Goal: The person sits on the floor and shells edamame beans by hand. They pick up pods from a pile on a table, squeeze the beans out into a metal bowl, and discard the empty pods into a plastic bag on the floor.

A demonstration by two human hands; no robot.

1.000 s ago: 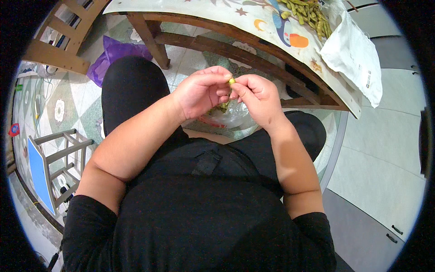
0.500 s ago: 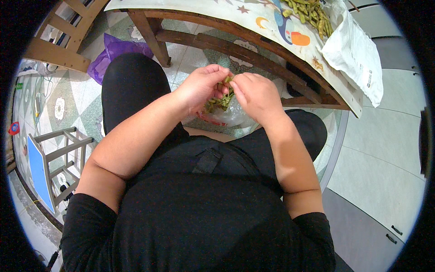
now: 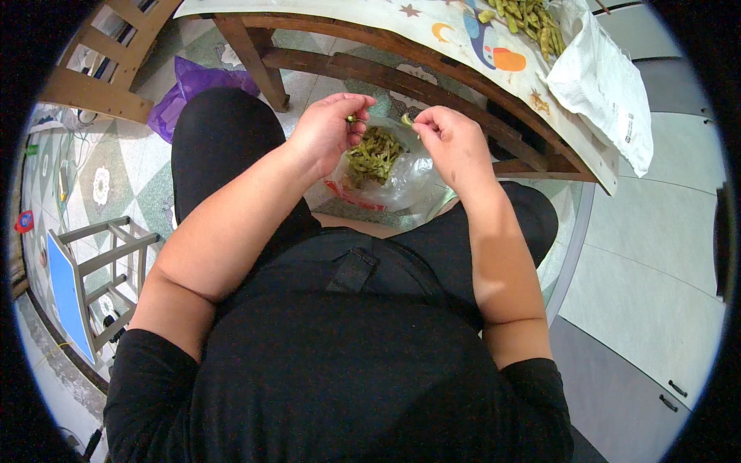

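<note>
Between my knees, a clear plastic bag [image 3: 415, 176] with red print lies open, heaped with green-brown bean pod shells [image 3: 374, 157]. Above its left rim is my left hand [image 3: 330, 130], its fingers curled round a small green bean [image 3: 352, 119] that shows only in part. My right hand [image 3: 455, 145] hovers over the bag's right side, thumb and forefinger pinching an empty-looking green pod shell [image 3: 407, 120]. The two hands are apart.
Ahead stands a wooden table with a patterned cover [image 3: 370, 9], bearing a pile of bean pods [image 3: 532, 25] and a white sack [image 3: 603, 89]. A purple bag [image 3: 181, 96] lies beyond my left knee. A blue-topped stool [image 3: 69, 293] lies tipped at left; grey cabinets [image 3: 648, 231] stand at right.
My hands were together over the bag at one pod and have now drawn apart, the right to the right, the left slightly up and left. The shells in the bag now show more fully.
</note>
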